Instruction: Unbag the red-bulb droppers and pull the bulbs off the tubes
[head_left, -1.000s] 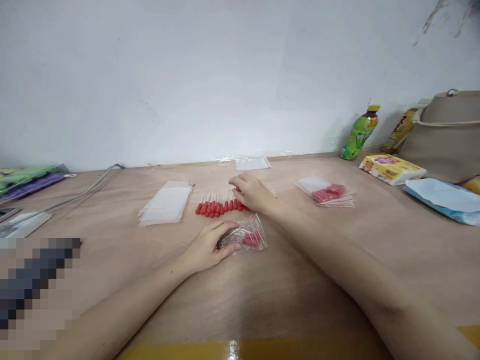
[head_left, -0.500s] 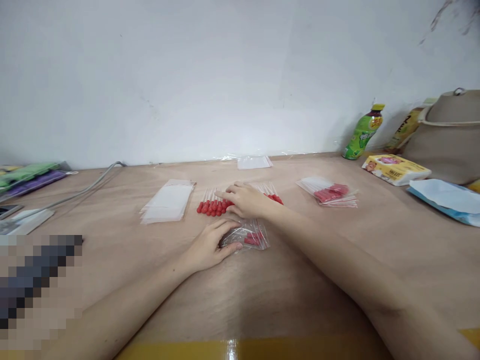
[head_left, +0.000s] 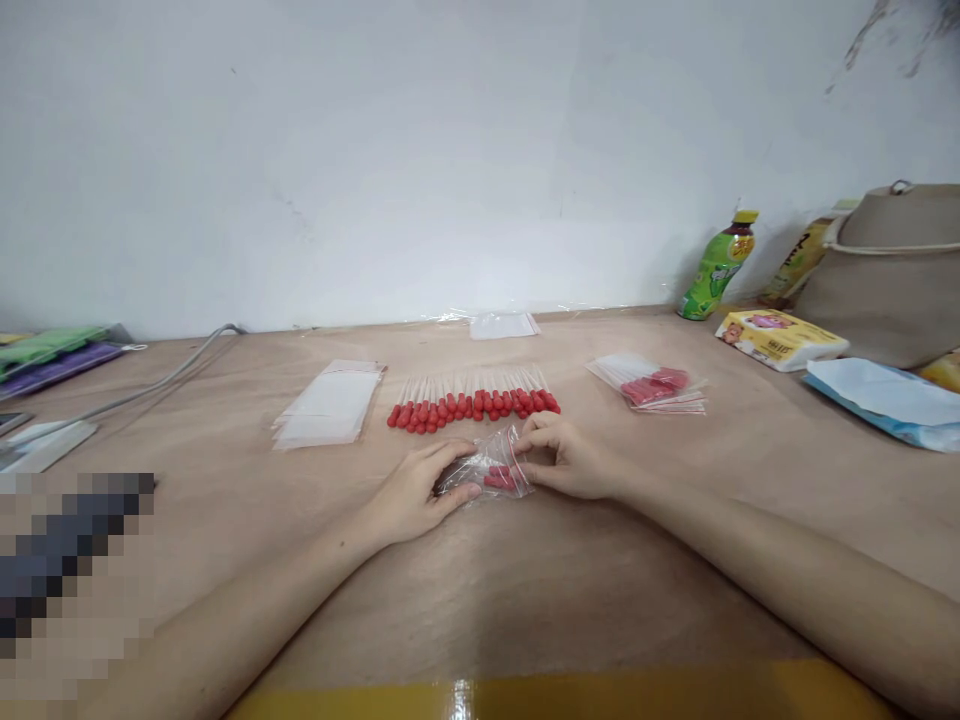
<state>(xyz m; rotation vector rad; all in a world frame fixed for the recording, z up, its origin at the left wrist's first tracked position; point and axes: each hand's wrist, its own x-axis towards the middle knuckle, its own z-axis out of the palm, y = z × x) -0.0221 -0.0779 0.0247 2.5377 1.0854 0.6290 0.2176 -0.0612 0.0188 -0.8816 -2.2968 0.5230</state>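
The right hand (head_left: 568, 458), gone from the red-bulbed pipettes (head_left: 450, 404), pinches the zip-lock bag (head_left: 489, 458) at 3 o'clock; the left hand (head_left: 421, 490), spread, steadies 9 o'clock.

A pale, scuffed wall (head_left: 420, 180) stands behind a brown tabletop (head_left: 540, 590) edged in yellow.

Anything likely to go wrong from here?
1. Spill: red pieces sit near the clear bag's red-striped edge, at the right hand; if unsealed (can't tell), they might slip out.
2. Knock: red-bulbed droppers lie loose just beyond both hands; a knuckle could scatter them.
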